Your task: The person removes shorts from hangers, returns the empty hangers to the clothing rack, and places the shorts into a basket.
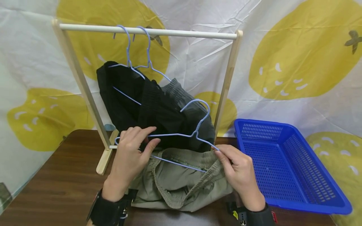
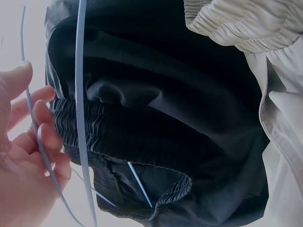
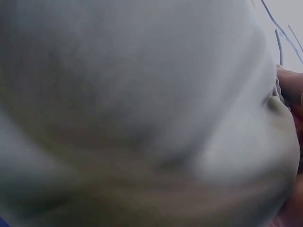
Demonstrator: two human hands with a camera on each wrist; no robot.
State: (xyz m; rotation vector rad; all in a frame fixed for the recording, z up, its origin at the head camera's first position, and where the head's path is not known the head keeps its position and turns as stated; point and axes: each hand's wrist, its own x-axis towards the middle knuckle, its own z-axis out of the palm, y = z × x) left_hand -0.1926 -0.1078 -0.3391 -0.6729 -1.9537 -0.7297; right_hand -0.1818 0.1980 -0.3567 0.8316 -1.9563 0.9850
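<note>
A light-blue wire hanger (image 1: 181, 135) spans both hands, its hook upright on the right side. My right hand (image 1: 240, 168) pinches the hanger's right end together with the waistband of khaki elastic-waist pants (image 1: 186, 188). The hanger's lower bar runs inside the pants' waist opening. My left hand (image 1: 128, 157) is around the hanger's left part, thumb and index finger apart. In the left wrist view, the wire crosses between the thumb and loosely bent fingers (image 2: 47, 137) of that hand. Blurred khaki cloth (image 3: 142, 113) fills most of the right wrist view, covering much of the right hand.
Behind the hands stands a rack with a white rod (image 1: 183, 32) and wooden posts (image 1: 227, 78). Black pants (image 1: 124, 103) and grey pants (image 1: 198, 110) hang there on blue hangers (image 1: 148, 47). A blue basket (image 1: 282, 201) sits at the right of the brown table (image 1: 65, 182).
</note>
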